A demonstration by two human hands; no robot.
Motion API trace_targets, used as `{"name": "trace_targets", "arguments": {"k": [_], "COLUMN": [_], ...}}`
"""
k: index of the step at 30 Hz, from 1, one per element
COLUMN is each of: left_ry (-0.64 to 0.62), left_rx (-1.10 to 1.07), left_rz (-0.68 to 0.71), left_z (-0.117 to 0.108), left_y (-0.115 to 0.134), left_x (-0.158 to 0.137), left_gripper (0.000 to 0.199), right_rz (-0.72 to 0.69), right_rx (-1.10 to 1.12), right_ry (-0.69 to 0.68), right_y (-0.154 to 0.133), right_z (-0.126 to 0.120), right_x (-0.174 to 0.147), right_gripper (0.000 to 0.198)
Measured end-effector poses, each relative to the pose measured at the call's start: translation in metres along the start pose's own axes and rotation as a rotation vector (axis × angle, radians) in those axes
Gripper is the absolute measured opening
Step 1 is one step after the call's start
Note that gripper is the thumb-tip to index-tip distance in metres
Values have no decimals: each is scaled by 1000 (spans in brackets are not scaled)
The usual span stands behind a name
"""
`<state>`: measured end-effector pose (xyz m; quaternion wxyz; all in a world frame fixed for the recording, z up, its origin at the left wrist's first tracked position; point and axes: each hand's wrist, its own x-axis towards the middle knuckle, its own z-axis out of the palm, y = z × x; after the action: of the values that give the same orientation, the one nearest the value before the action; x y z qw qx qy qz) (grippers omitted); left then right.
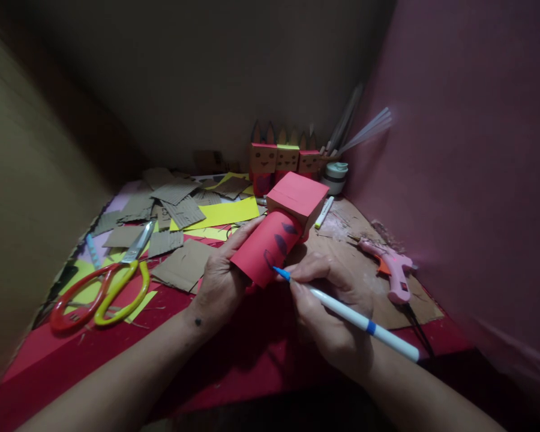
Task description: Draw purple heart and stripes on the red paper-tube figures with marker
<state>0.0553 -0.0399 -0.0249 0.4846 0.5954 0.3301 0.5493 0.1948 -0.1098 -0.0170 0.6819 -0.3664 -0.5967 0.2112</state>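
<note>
My left hand (pixel 218 279) is closed around a red paper figure (pixel 265 246), a tube body topped by a box-shaped head with a red upper face. It is tilted, its head pointing up and right. Dark blue leaf-shaped marks run down the tube, the lowest only an outline. Between the fingers of my right hand (pixel 330 306) is a white marker (pixel 355 315) with a blue band and blue tip. That tip meets the tube at, or very close to, the outlined mark.
Red-and-yellow-handled scissors (pixel 117 279) lie left beside cardboard scraps (pixel 180 198) and yellow paper (pixel 227 213). Several finished-looking box-headed figures (pixel 285 159) stand at the back near a mint-lidded jar (pixel 335 177). At right, a pink glue gun (pixel 393 273) rests on a cardboard sheet (pixel 369 300); walls rise on both sides.
</note>
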Motion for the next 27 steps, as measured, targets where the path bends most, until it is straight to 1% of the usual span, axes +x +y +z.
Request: {"name": "trace_targets", "arguments": {"k": [6,9,11,14,16,19,23,27], "left_ry": [28,8,6,10,6,-8,-14,39], "left_rx": [-26,-47,-41,-6,-3,-12,-1,-4], "left_rz": [-31,-48,-30,38,40,19,33,8], "left_z": [1,1,1,0,0,0,1,3], "left_y": [2,2,3,3,2,-1,2,8], "left_x": [-1,1,2,1,0,-1,0,1], "left_gripper": [48,47,48,46,45,47,50,60], "right_rz": [31,33,43,80,95,91,72,85], "right_rx": [40,63,87,124,142,131,109,113], "right_ry": [-25,-14,-2,-15,-26,-25,-5,6], "right_y": [4,2,0,-2,-3,-3,-3,-5], "right_z": [0,1,1,0,0,-1,0,1], "right_x": [-3,-3,-2,-1,-1,-1,0,1], "right_gripper": [19,19,18,17,17,18,19,18]}}
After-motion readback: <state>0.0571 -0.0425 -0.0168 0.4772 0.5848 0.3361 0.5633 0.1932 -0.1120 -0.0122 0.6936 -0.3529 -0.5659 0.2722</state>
